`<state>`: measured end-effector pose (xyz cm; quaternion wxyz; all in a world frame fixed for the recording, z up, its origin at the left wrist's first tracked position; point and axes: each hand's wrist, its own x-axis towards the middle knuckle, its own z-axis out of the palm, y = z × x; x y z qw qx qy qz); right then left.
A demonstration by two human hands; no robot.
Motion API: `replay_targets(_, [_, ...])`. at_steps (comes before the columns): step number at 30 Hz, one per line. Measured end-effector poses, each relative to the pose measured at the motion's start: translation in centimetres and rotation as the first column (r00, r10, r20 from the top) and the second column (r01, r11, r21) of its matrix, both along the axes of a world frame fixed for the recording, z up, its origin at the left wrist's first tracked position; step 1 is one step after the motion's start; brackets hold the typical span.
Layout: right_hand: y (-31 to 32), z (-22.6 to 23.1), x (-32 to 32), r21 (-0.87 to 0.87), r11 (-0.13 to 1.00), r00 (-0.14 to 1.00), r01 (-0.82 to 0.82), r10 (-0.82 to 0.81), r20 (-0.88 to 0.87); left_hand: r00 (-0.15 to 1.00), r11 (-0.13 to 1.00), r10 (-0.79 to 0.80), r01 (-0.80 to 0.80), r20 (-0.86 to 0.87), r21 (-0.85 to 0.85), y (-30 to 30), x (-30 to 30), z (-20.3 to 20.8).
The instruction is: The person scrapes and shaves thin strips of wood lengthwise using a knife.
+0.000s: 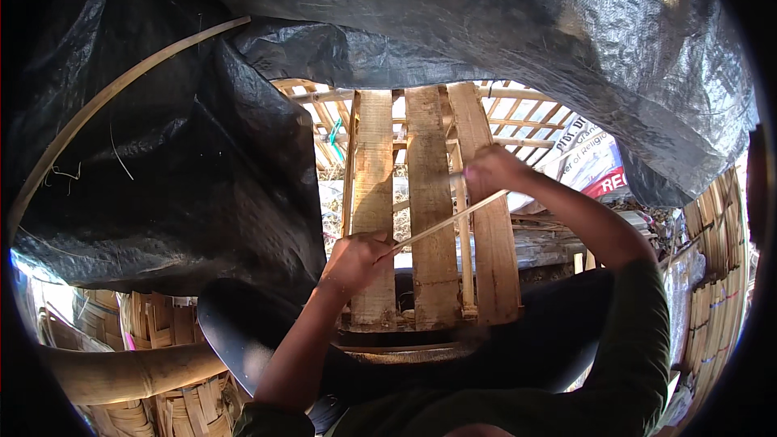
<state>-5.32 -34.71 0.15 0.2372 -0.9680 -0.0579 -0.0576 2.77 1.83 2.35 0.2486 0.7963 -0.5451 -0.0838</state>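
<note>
A thin pale bamboo strip runs slantwise from lower left to upper right above the wooden planks. My left hand is closed round its near end. Farther up and to the right, my right hand is closed in a fist, smeared by motion, just above the strip. A short grey blade juts from the left side of that fist; it looks like a knife, though blur hides its shape. Where the strip passes under the right hand, I cannot tell whether they touch.
Black plastic sheeting hangs on the left and overhead. A long curved bamboo strip lies against it. At lower left is a thick bamboo pole by woven bamboo. A printed banner and bundled bamboo slats stand right.
</note>
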Motion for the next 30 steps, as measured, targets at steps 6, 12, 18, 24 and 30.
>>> replay_targets(6, [-1.5, 0.4, 2.3, -0.082, 0.926, 0.929, 0.368, -0.362, 0.075, 1.0, 1.0, 0.0, 0.0, -0.022, -0.009, -0.5, 0.3, 0.6])
replay_targets(12, [-0.9, -1.4, 1.0, -0.338, 0.941, 0.946, -0.009, 0.117, 0.301, 0.999, 0.999, -0.007, 0.009, -0.036, 0.043, -1.0, 0.4, 0.7])
replay_targets(18, [-8.8, -3.2, 0.3, -0.182, 0.849, 0.86, 0.496, -0.452, 0.237, 1.0, 1.0, -0.012, 0.012, 0.002, -0.018, -1.1, 0.4, 0.3])
replay_targets(24, [-9.3, -4.3, -1.0, -0.295, 0.763, 0.813, 0.575, -0.495, 0.306, 1.0, 0.999, 0.017, -0.016, -0.014, 0.034, -1.1, 0.3, 0.4])
replay_targets(30, [-8.7, -3.5, -3.5, -0.471, 0.581, 0.725, 0.664, -0.654, 0.215, 0.999, 0.998, 0.025, -0.022, -0.044, 0.065, -1.0, 0.5, 0.5])
